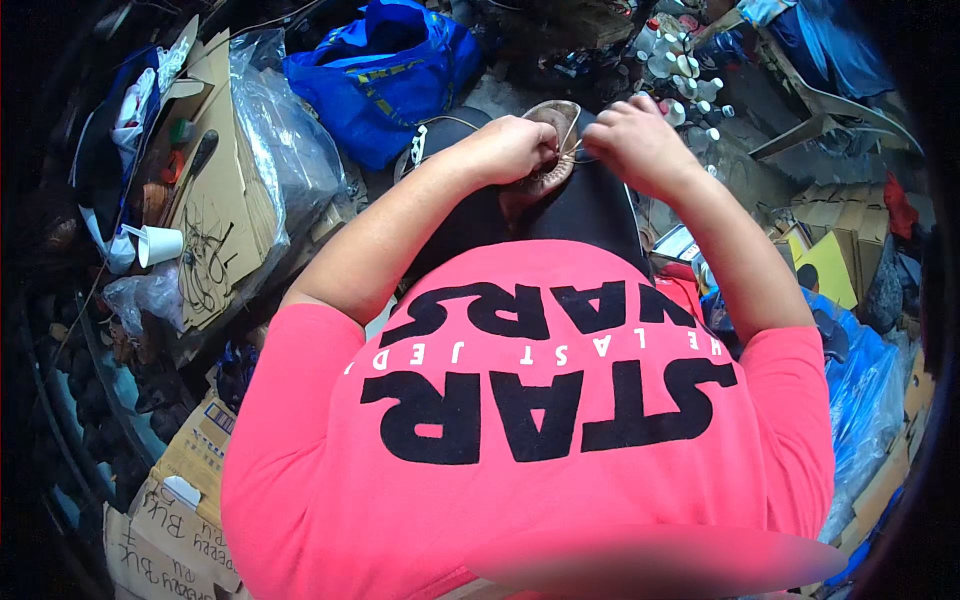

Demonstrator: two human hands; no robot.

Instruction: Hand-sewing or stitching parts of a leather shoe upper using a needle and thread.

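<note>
A brown leather shoe [548,184], with a row of stitches along its edge, rests on my dark-trousered lap. Pale thread [573,150] runs across its opening between my hands. My left hand [513,150] is closed at the shoe's left side, its fingertips bent in over the opening; what they pinch is hidden. Just right of the shoe, my right hand [645,145] has its fingers curled together at the thread. Its fingertips are small and partly turned away, but the thread leads into them.
A blue bag [375,100] stands ahead on the left. Nearer left lie cardboard sheets [222,180], a white cup [160,245] and dark loose cord [205,270]. Several small bottles [685,75] cluster ahead right, with cardboard boxes [850,225] and blue plastic sheeting [850,375] by my right side.
</note>
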